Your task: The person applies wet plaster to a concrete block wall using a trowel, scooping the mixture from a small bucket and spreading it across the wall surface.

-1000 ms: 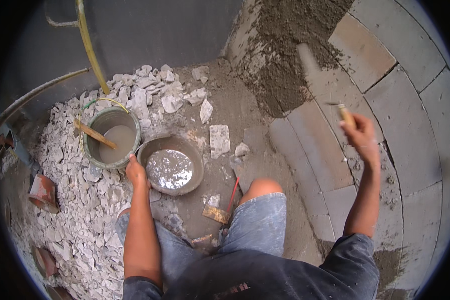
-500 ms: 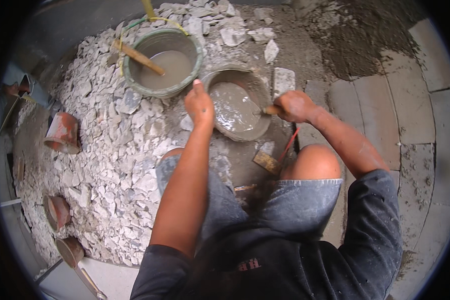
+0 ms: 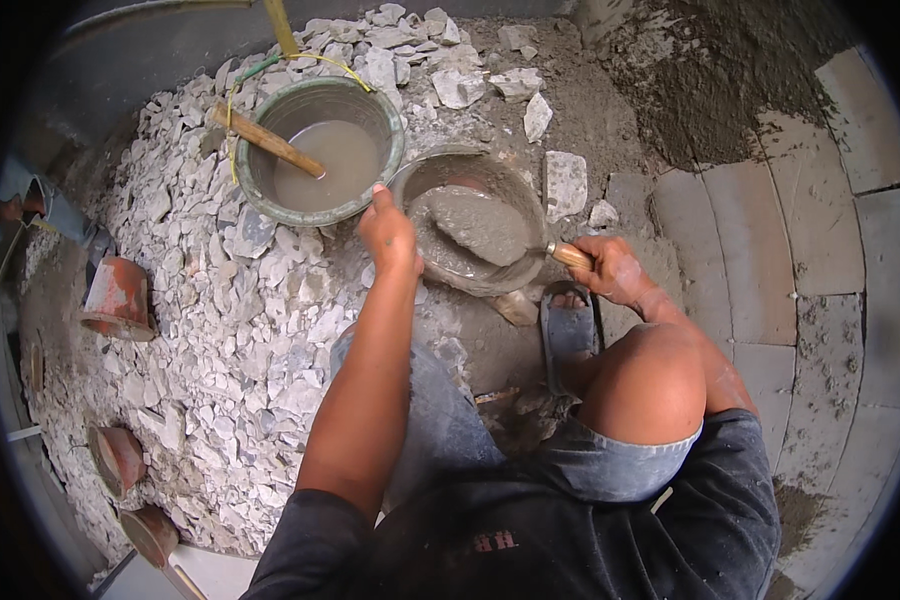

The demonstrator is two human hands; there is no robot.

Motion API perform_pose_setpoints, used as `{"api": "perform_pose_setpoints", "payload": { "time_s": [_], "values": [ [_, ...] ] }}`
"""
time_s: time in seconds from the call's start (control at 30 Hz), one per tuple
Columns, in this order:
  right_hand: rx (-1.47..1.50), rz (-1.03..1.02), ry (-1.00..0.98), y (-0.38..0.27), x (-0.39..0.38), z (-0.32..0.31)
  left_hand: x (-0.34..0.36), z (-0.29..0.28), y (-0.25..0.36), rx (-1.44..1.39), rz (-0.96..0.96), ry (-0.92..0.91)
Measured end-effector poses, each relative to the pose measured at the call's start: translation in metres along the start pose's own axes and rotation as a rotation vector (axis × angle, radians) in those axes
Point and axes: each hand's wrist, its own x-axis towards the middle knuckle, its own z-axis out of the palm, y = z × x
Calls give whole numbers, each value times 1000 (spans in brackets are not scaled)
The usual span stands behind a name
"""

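Observation:
In my right hand point(image 3: 615, 268) is a trowel point(image 3: 571, 255), gripped by its wooden handle. Its blade carries a heap of wet grey mortar point(image 3: 475, 224) and is over the mortar bucket point(image 3: 520, 187). My left hand point(image 3: 390, 236) is closed on the left rim of this bucket, thumb pointing up. Just beyond it stands a larger green-rimmed bucket point(image 3: 397, 150) of murky water. A wooden handle point(image 3: 270, 143) leans out of that one, its lower end hidden in the water.
Broken stone rubble point(image 3: 200, 330) covers the ground to the left. Orange-red pots point(image 3: 117, 292) lie along the far left side. Rectangular paving slabs point(image 3: 750, 240) run down the right, with wet mortar point(image 3: 710, 90) spread at the top. My sandalled foot point(image 3: 570, 325) is near the bucket.
The trowel has come up out of the bucket, loaded with mortar. My right hand has moved slightly down and right. My right knee has shifted, and the sandalled foot now shows.

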Motion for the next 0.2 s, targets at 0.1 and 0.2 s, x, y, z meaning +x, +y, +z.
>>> {"api": "perform_pose_setpoints", "payload": {
  "time_s": [0.1,0.2],
  "values": [
    [-77,60,-16,-1,7,-17,7,-6,-6,49,-25,-43],
    [-23,-86,-34,-12,17,-45,17,-11,-19,-98,168,-292]
  ]
}}
